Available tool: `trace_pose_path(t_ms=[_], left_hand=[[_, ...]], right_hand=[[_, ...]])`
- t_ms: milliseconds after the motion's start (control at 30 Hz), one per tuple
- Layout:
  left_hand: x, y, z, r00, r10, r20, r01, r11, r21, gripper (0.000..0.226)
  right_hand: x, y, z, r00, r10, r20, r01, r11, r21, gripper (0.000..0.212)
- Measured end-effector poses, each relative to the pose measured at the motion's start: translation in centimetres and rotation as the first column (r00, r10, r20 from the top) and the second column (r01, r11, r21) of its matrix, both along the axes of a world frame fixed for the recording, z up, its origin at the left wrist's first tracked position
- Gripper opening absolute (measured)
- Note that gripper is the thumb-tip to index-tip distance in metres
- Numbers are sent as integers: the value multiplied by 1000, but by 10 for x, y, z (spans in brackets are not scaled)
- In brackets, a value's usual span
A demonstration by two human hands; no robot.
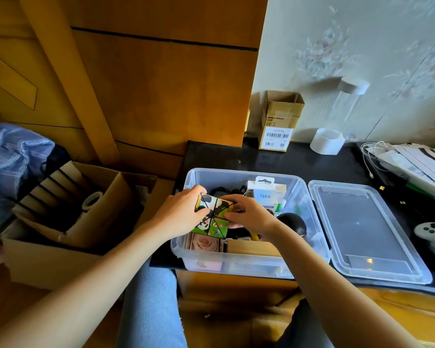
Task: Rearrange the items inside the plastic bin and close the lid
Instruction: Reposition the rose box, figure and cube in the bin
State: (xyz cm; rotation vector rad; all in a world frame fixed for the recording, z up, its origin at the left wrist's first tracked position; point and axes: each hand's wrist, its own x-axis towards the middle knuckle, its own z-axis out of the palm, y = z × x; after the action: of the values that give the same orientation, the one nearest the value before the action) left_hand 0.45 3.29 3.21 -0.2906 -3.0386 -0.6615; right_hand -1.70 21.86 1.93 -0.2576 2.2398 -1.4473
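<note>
A clear plastic bin [239, 263] stands open on the dark table. Its clear lid [369, 232] lies flat just to its right. Over the bin's left half I hold a colourful picture cube [212, 217] with panda and green panels. My left hand [183, 212] grips its left side, and my right hand [249, 213] pinches its right edge. Inside the bin lie a white Q88 package [265, 195], a black round object [293, 222], black cables, a rose-print box [205, 243] and a brown cardboard box [251, 247].
An open cardboard carton [68, 222] with books and a tape roll sits at the left. At the back of the table are a small cardboard box [278, 121] and a white holder [327, 140]. At the right lie papers, cables and a white game controller [433, 234].
</note>
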Motion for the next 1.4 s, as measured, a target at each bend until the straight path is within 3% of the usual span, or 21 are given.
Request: trace_pose_path(t_ms=[167, 300, 500, 633, 700, 800, 900, 1033, 1200, 1300, 1400], left_hand=[[-2, -1, -11, 998, -62, -28, 57, 987, -153, 28], [1, -1, -18, 991, -128, -28, 123, 983, -135, 22], [5, -1, -24, 986, -143, -84, 138, 989, -57, 22], [0, -1, -24, 987, -134, -86, 128, 989, -78, 34], [-3, 0, -24, 988, -122, -91, 117, 991, -60, 39], [-4, 0, -27, 980, -82, -179, 87, 996, 20, 25], [-11, 2, -27, 971, -39, -234, 57, 996, 70, 17], [-27, 4, -26, 967, 38, -252, -34, 999, 21, 20], [-42, 3, -30, 974, 116, -192, -132, 988, -74, 30], [-42, 3, -33, 966, 125, -227, -144, 987, -71, 33], [-42, 4, -34, 964, 124, -236, -148, 985, -89, 34]], right_hand=[[2, -1, -3, 994, 100, -41, -93, 984, 151, 36], [8, -4, -11, 974, 192, -121, -150, 945, 291, 32], [14, -9, -19, 969, -30, -246, 95, 962, 257, 20], [17, -6, -16, 965, -20, -262, 90, 961, 260, 20], [17, 3, -12, 967, -90, -238, 135, 974, 184, 17], [16, 20, -9, 923, -296, -244, 323, 943, 80, 17], [13, 32, -7, 901, -340, -270, 381, 917, 116, 18], [7, 36, -4, 911, -240, -336, 328, 915, 235, 15], [-4, 26, -9, 939, 1, -344, 175, 861, 478, 24], [-7, 12, -15, 926, 145, -350, 148, 712, 686, 34], [-13, 0, -16, 900, 264, -347, 146, 568, 810, 19]])
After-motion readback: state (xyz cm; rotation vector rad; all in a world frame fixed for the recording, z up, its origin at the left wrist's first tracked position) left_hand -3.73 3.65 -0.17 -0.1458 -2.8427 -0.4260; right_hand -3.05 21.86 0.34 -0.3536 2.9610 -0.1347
